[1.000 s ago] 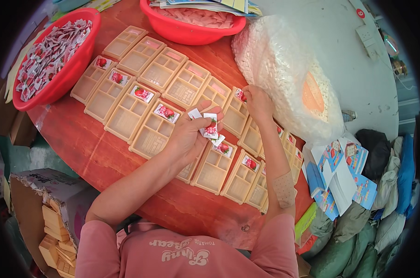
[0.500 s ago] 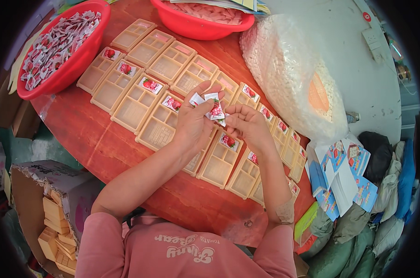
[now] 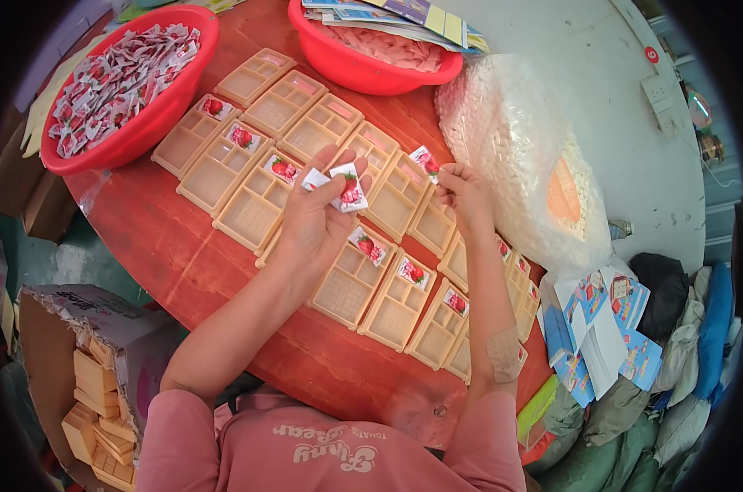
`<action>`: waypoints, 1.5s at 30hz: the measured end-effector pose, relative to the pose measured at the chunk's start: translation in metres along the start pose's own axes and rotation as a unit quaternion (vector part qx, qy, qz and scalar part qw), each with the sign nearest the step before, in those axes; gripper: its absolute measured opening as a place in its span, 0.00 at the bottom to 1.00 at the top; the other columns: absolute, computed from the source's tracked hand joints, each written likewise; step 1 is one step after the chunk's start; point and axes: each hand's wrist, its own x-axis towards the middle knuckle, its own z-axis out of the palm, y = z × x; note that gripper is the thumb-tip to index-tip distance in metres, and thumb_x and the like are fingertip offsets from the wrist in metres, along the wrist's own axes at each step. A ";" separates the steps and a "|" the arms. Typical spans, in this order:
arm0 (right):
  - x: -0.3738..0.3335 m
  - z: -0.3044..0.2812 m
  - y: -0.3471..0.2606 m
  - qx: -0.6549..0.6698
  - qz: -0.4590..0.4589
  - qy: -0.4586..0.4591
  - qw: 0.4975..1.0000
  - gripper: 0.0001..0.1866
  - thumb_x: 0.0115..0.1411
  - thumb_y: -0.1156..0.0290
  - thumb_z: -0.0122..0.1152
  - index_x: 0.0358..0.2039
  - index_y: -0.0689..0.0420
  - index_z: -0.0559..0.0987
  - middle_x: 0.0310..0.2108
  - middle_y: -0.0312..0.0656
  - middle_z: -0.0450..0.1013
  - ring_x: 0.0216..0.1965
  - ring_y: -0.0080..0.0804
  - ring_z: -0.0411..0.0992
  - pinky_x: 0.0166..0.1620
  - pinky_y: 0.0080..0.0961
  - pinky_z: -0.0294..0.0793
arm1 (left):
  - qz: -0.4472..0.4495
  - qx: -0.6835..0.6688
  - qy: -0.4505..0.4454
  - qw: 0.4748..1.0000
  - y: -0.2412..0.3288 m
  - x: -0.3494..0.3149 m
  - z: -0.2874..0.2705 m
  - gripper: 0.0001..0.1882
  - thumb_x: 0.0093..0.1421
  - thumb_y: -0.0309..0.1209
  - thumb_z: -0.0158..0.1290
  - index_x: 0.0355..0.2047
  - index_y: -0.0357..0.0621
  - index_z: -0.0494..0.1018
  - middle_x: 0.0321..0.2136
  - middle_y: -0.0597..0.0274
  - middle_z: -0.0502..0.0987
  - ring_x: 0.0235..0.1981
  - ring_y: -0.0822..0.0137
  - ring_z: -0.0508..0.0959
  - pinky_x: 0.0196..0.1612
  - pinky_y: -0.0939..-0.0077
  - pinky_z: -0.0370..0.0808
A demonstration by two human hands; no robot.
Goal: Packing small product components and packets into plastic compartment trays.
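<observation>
Several small white sachets with a red strawberry print (image 3: 349,189) are fanned out in my left hand (image 3: 326,217), the thumb pressing on them. My right hand (image 3: 468,197) is at the far row of trays, its fingers pinched at the corner of a single strawberry sachet (image 3: 425,161). That sachet is over the top end of a beige compartment tray (image 3: 396,197). Nearer to me, other trays such as this one (image 3: 341,293) hold a strawberry sachet (image 3: 367,245) in one compartment. My hands and forearms hide parts of several trays.
A red basin (image 3: 210,57) heaped with sachets stands at the far left. Another red basin (image 3: 379,80) holds pink pieces under printed sheets. A clear bag of pale pieces (image 3: 511,148) lies at the right, near blue printed cartons (image 3: 634,353). A cardboard box (image 3: 154,340) holds beige trays.
My right hand has moved away from my left, to the far row, with one sachet. The left hand has come slightly left and keeps the other sachets. The whole view has shifted a little.
</observation>
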 end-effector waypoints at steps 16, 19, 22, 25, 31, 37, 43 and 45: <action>-0.015 0.028 -0.001 -0.444 -0.192 0.040 0.874 0.12 0.51 0.66 0.62 0.32 0.62 0.77 0.24 0.35 0.74 0.23 0.16 0.70 0.24 0.13 0.66 | -0.046 0.012 0.022 0.999 -0.005 0.000 -0.013 0.19 0.60 0.19 0.42 0.52 0.42 0.61 0.51 0.56 0.67 0.50 0.62 0.70 0.53 0.66 0.71; -0.050 0.056 -0.021 -0.140 0.030 -0.097 0.985 0.12 0.52 0.66 0.62 0.33 0.61 0.76 0.25 0.34 0.74 0.22 0.15 0.69 0.24 0.11 0.65 | -0.045 0.014 0.022 0.999 -0.008 0.001 -0.013 0.18 0.60 0.20 0.43 0.51 0.42 0.62 0.48 0.58 0.69 0.49 0.63 0.70 0.52 0.67 0.70; -0.065 0.076 -0.023 -0.073 0.053 -0.202 0.975 0.09 0.54 0.70 0.61 0.33 0.61 0.76 0.23 0.31 0.72 0.21 0.13 0.67 0.22 0.09 0.63 | -0.042 0.004 0.011 0.999 -0.011 0.003 -0.017 0.17 0.59 0.20 0.45 0.49 0.41 0.63 0.46 0.56 0.70 0.47 0.64 0.72 0.50 0.70 0.72; -0.054 0.073 -0.021 -0.077 0.021 -0.182 0.980 0.08 0.54 0.71 0.59 0.34 0.61 0.76 0.21 0.30 0.71 0.20 0.12 0.65 0.22 0.09 0.63 | -0.035 -0.015 0.009 0.999 -0.006 0.002 -0.015 0.17 0.58 0.20 0.48 0.48 0.39 0.63 0.46 0.55 0.71 0.45 0.65 0.72 0.48 0.72 0.73; 0.020 0.056 -0.006 -0.180 -0.131 -0.042 0.974 0.08 0.56 0.72 0.55 0.33 0.62 0.77 0.22 0.33 0.72 0.20 0.15 0.66 0.24 0.15 0.65 | -0.033 0.003 0.036 0.999 0.013 -0.001 -0.011 0.16 0.59 0.25 0.49 0.48 0.41 0.63 0.45 0.55 0.71 0.49 0.64 0.71 0.52 0.66 0.69; 0.062 0.069 0.011 -0.374 -0.164 -0.042 0.912 0.10 0.54 0.67 0.55 0.34 0.58 0.78 0.26 0.44 0.76 0.29 0.35 0.75 0.34 0.29 0.71 | -0.052 -0.033 -0.008 0.998 0.021 0.000 -0.019 0.20 0.62 0.31 0.43 0.54 0.39 0.59 0.52 0.52 0.66 0.55 0.58 0.65 0.57 0.64 0.64; 0.060 0.073 0.012 -0.481 -0.262 -0.015 0.837 0.10 0.53 0.66 0.56 0.34 0.53 0.79 0.26 0.43 0.75 0.30 0.42 0.73 0.37 0.35 0.70 | -0.050 -0.027 -0.016 0.998 0.021 0.003 -0.020 0.21 0.64 0.34 0.39 0.55 0.39 0.59 0.54 0.54 0.64 0.57 0.60 0.62 0.58 0.65 0.62; 0.056 0.072 0.010 -0.473 -0.302 -0.003 0.828 0.10 0.53 0.65 0.56 0.34 0.55 0.79 0.26 0.41 0.75 0.28 0.38 0.73 0.34 0.32 0.71 | -0.047 -0.032 -0.021 0.998 0.018 0.004 -0.022 0.21 0.64 0.34 0.39 0.55 0.40 0.59 0.54 0.55 0.64 0.57 0.61 0.62 0.58 0.65 0.62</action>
